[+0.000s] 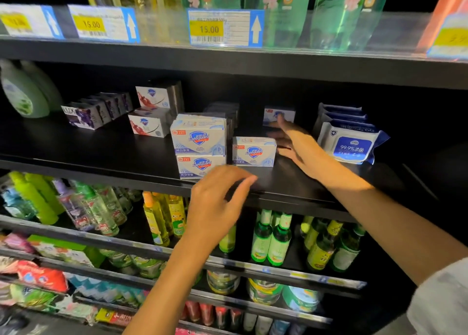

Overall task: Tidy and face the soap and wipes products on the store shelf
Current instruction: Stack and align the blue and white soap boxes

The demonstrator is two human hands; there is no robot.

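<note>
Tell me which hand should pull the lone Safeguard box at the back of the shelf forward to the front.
Right. The right hand already reaches deep into the shelf, fingertips at the back Safeguard box. The left hand hovers open at the shelf's front edge, below the front Safeguard stack.

Rear soap box (272,114) partly hidden behind right hand (298,147); left price tag (17,22) blurred.

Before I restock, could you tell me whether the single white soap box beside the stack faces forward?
Yes, facing forward: the single soap box shows its blue shield logo to the aisle, beside the stack.
</note>
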